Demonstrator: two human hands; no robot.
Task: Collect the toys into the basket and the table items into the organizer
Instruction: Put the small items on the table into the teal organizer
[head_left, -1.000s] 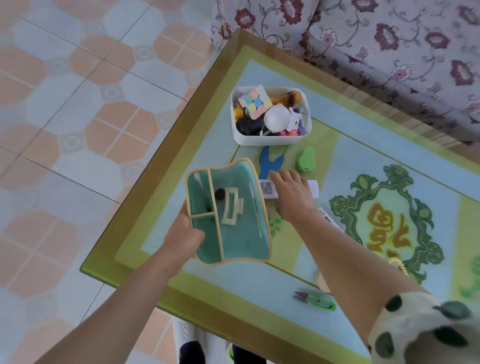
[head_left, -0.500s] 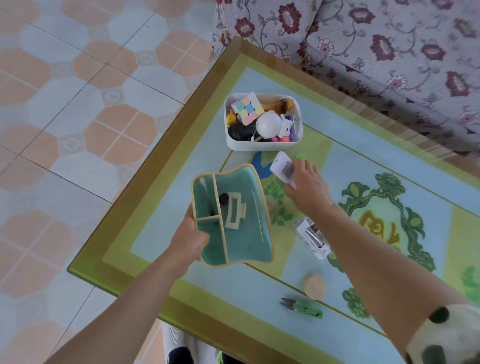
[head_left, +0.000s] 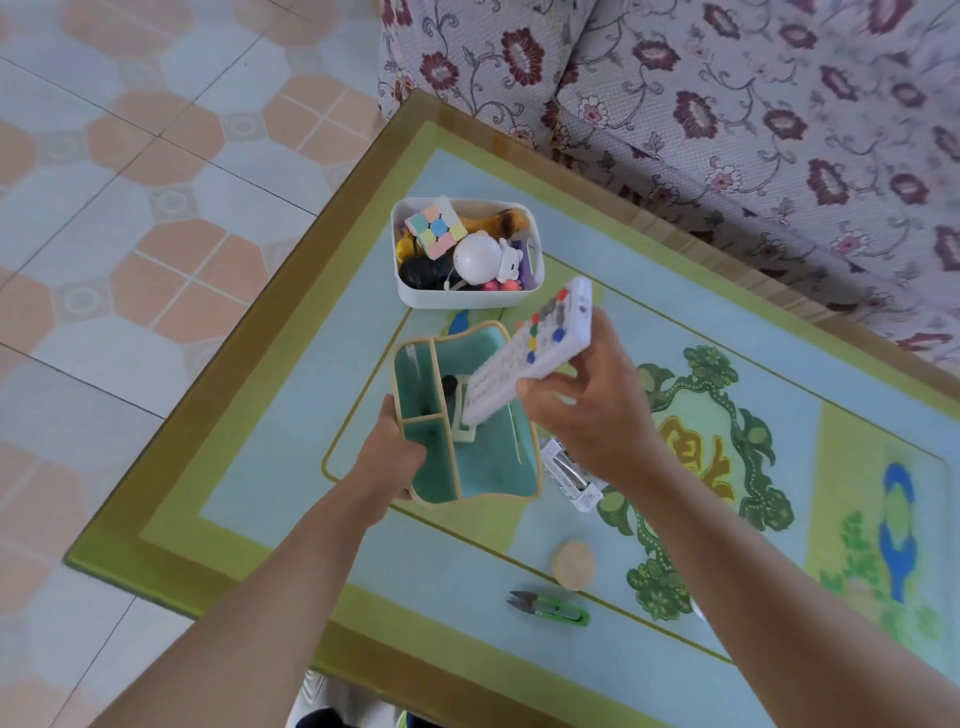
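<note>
This is a home living room. A floral sofa stands beside a table with a printed cover, on a patterned tile floor. A basket of toys sits on the table.

At the upper right of your view, a sofa in a cover of dark red flowers stands just beside the table, whose top is patterned in green, yellow and pale blue. A floor of white and peach tiles fills the left. A white shoe tip shows at the bottom edge.
</note>
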